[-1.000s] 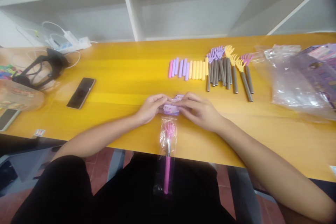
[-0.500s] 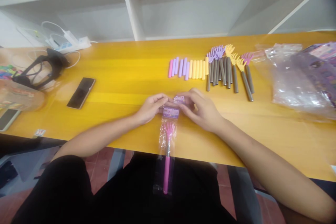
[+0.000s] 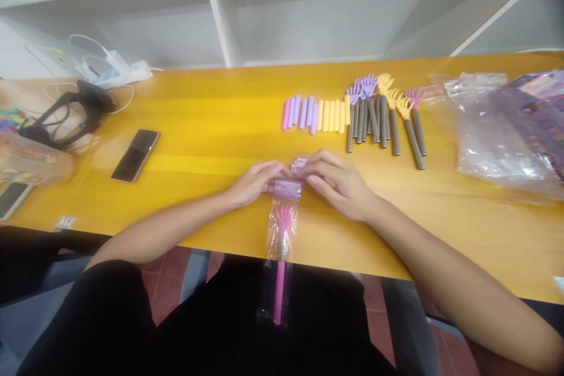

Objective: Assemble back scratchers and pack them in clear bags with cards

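Note:
A pink back scratcher (image 3: 279, 282) with a hand-shaped head lies inside a clear plastic bag (image 3: 269, 235), its lower end hanging past the table edge over my lap. A purple printed header card (image 3: 287, 188) crosses the bag's top, and a second printed panel (image 3: 299, 165) shows just beyond it. My left hand (image 3: 255, 182) pinches the bag's top edge beside the card, fingertips partly hidden. Curled over the far panel from the right, my right hand (image 3: 339, 185) has its fingers on it, the thumb lying nearer me.
Pink, purple and yellow handle sleeves (image 3: 326, 116) lie in a row. Right of them are several metal-handled scratchers (image 3: 379, 117), then clear bags (image 3: 493, 141). On the left are a phone (image 3: 136, 155), black straps (image 3: 70, 111), a plastic container (image 3: 35, 158) and a power strip (image 3: 127, 73).
My right hand's fingers have shifted slightly over the far panel, and the header card has tilted a little. The bagged scratcher has stayed in place.

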`<state>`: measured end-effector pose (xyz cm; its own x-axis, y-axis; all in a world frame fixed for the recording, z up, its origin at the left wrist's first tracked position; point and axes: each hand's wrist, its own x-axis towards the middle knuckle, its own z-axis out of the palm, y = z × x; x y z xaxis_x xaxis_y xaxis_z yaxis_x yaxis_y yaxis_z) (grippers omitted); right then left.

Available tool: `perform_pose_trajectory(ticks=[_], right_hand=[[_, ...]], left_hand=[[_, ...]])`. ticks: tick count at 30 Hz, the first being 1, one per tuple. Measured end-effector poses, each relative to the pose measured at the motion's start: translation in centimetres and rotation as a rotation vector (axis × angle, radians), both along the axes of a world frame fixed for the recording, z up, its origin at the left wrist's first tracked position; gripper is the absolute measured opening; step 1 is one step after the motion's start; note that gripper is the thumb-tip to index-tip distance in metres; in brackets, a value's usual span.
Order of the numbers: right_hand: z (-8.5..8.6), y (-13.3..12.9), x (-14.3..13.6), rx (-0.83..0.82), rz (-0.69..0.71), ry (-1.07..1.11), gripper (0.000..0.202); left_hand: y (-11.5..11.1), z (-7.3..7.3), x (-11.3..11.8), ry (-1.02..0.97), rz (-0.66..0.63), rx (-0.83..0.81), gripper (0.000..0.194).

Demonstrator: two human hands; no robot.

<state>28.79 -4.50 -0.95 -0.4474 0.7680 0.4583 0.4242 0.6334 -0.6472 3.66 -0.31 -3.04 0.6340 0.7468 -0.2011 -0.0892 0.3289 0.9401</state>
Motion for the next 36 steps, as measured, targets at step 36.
perform_pose_trajectory(ticks=[36], right_hand=[[0.7, 0.2, 0.1, -0.194, 0.195, -0.161, 0.02]], left_hand=[[0.2, 0.0, -1.0, 0.045, -0.352, 0.258, 0.066]])
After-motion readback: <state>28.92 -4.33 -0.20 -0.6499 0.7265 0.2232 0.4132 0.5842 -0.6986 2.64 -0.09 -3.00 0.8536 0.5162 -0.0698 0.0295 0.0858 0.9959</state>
